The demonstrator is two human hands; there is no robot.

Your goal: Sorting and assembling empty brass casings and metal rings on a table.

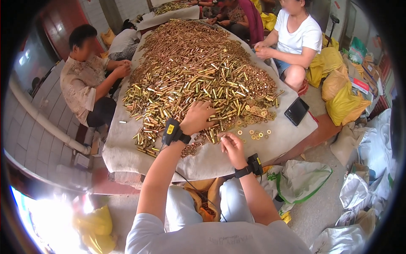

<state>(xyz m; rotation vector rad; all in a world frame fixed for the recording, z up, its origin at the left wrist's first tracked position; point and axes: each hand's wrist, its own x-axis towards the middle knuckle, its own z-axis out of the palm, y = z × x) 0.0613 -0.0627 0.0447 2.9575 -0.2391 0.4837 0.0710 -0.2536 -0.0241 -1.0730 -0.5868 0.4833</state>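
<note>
A large heap of small brass- and copper-coloured metal pieces [182, 63] covers the cloth-topped table [122, 156]. Nearest me they look like short gold-coloured tubes [148, 112]. My left hand [197, 117] lies palm down on the near side of the heap, fingers stretched out over the tubes. Just right of it, my right hand [232, 148] is held above the table's near part, thumb and fingertips pinched together; whatever is between them is too small to make out. Flat gold rings like washers [256, 135] are scattered beside it. Small coppery rings or nuts [191, 150] lie below my left wrist.
A black phone [297, 111] rests on the table's right edge. Co-workers sit along both sides: one in a patterned shirt [82, 80], another in a white shirt [298, 34]. Yellow bags [344, 101] and white sacks [376, 139] crowd the floor at right. An open sack [203, 199] is between my legs.
</note>
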